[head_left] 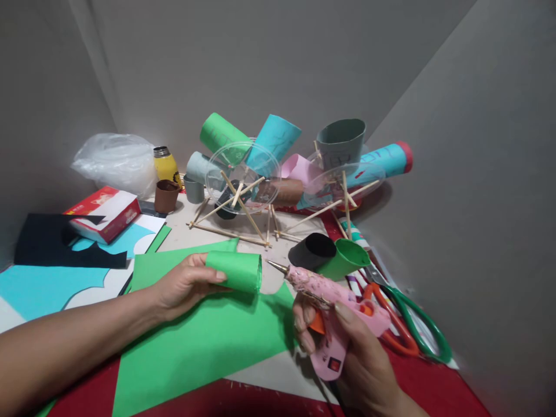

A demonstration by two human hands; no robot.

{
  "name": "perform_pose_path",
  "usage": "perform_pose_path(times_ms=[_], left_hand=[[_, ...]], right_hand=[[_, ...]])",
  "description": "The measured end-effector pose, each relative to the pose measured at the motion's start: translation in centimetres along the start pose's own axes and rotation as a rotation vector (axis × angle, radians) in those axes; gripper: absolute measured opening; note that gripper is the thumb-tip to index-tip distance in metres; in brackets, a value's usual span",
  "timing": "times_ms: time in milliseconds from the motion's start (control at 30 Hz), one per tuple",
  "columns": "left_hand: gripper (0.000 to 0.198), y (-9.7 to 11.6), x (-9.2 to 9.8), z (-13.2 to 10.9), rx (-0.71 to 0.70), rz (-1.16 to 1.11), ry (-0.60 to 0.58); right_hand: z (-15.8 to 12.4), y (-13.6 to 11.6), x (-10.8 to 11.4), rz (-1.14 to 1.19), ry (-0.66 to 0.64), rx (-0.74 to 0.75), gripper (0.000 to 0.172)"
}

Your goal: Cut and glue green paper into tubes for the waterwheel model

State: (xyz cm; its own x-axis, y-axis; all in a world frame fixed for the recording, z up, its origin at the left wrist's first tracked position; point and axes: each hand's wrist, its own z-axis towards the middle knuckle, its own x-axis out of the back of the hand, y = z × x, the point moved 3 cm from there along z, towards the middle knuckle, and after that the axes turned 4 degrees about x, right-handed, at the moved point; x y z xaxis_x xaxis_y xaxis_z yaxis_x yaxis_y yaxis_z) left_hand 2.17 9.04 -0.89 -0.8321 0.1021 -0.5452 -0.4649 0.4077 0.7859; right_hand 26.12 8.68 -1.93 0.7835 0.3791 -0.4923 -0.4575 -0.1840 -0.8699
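Between the thumb and fingers of my left hand [186, 284] is a green paper tube [234, 271], lying on its side with its open end to the right. My right hand [347, 341] is wrapped round a pink hot glue gun [321, 286], its fingers by the orange trigger. The metal nozzle points left and stops just short of the tube's open rim, with a small gap between. Under both hands spreads a large green sheet [200, 347]. A black tube [311, 250] and another green tube [347, 258] lie behind the glue gun.
Stick frames with clear plastic discs [243, 176] carry several coloured tubes at the back. Green-handled scissors [412, 324] lie at right. At left are a red box [106, 211], black paper [39, 240], a yellow bottle [165, 165], a brown cup [166, 197] and a plastic bag [115, 162].
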Motion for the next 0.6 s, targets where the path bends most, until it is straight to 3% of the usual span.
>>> perform_pose_path(times_ms=[233, 333, 500, 600], left_hand=[[0.032, 0.3, 0.4, 0.5, 0.059, -0.072, 0.083], [0.030, 0.3, 0.6, 0.6, 0.049, -0.076, 0.074], [0.028, 0.2, 0.7, 0.8, 0.053, -0.060, 0.047], [0.030, 0.2, 0.7, 0.7, 0.054, -0.043, 0.058]], right_hand=[[-0.6, 0.2, 0.4, -0.075, -0.041, -0.003, 0.037], [-0.9, 0.2, 0.1, -0.088, -0.090, -0.024, 0.039], [-1.4, 0.1, -0.3, -0.248, -0.043, -0.140, 0.044], [-1.0, -0.8, -1.0, -0.500, -0.151, 0.026, 0.040]])
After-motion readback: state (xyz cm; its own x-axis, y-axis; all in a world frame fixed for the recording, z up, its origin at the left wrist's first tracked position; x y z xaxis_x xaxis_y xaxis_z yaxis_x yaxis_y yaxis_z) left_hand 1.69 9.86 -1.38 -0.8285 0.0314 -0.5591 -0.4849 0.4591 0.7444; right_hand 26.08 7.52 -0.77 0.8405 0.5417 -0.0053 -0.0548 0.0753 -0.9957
